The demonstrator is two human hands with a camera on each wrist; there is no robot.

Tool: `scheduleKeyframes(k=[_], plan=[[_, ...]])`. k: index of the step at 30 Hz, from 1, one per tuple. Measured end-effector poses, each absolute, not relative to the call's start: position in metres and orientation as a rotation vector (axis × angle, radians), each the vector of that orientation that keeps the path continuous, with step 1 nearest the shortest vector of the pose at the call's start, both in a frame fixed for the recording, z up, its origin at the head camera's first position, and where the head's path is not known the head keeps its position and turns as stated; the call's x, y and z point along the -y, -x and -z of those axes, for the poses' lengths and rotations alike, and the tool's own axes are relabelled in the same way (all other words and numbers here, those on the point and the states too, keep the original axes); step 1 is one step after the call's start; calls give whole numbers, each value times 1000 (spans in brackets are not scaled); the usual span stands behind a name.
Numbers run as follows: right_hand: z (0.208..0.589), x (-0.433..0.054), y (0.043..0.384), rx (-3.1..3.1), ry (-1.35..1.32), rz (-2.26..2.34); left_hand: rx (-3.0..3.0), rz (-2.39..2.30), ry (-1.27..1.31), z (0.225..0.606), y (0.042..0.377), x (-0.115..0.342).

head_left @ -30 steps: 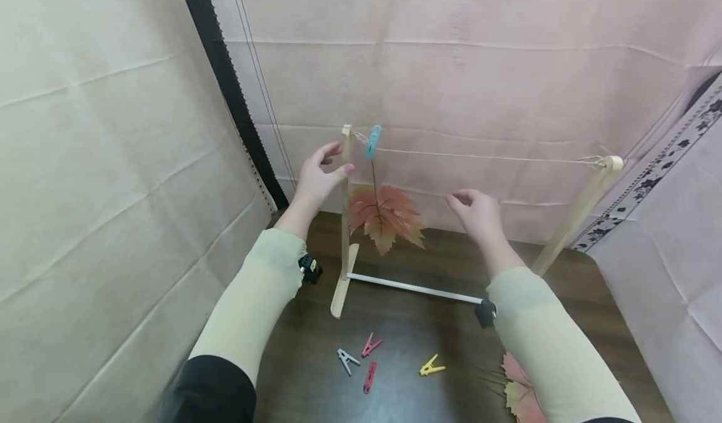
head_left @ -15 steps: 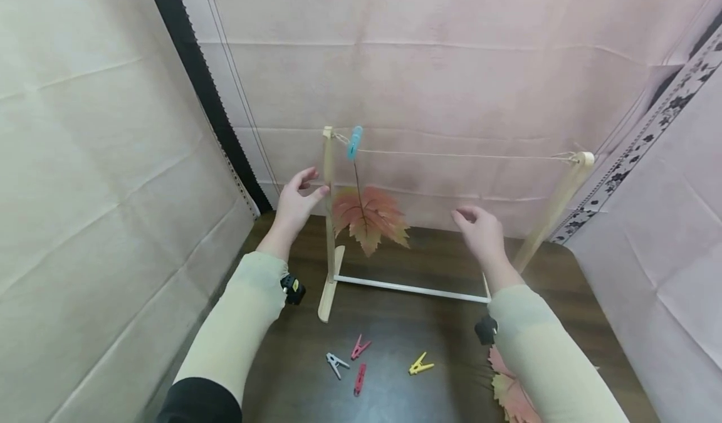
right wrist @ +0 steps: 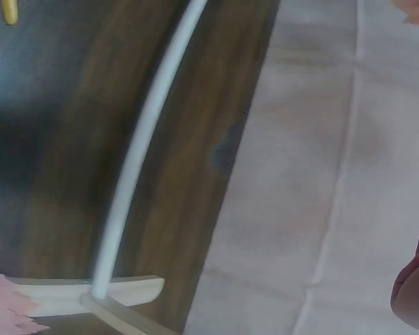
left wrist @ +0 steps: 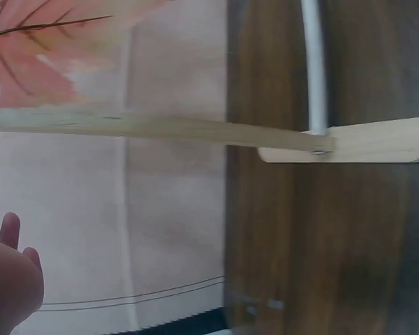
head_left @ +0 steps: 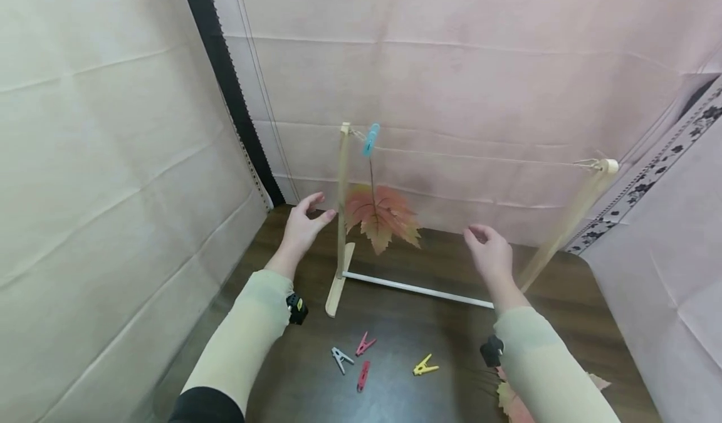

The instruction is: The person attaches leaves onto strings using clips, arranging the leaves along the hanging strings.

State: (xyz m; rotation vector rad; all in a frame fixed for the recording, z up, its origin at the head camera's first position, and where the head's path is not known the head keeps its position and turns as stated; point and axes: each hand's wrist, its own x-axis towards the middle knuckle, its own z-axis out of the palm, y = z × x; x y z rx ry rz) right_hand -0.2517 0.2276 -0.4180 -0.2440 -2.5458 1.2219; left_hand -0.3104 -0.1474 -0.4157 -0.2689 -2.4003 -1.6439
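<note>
A wooden stand holds a string [head_left: 479, 156] between two posts. Near the left post [head_left: 341, 203], a blue clothespin [head_left: 371, 140] clips an orange-red leaf [head_left: 383, 217] by its stem, so it hangs from the string. My left hand [head_left: 301, 230] is just left of that post, fingers loosely bent and holding nothing. To the right of the leaf, my right hand [head_left: 491, 255] is raised in front of the string's right half, fingers bent toward the thumb, with nothing visible in them. Only parts of each hand show at the edges of the wrist views.
On the dark table lie a grey clothespin [head_left: 341, 359], two red clothespins [head_left: 363, 376] and a yellow clothespin [head_left: 425, 365]. More leaves [head_left: 512, 404] lie partly under my right forearm. A white rod [head_left: 417, 289] joins the stand's feet. Cloth walls surround the table.
Both hands have come down, the left away from the top of the left post, the right lower and slightly rightward. The clipped leaf still hangs in place on the string.
</note>
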Motion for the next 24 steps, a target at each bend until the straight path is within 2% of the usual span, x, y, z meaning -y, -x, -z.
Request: scheduleKeyframes(k=[7,24], plan=[[440,-229,240,2559,260,-1202,2414,1657,237,444,303,144],[495,-236,208,2588,256,-1235,2497,1620,141,521,262,134]])
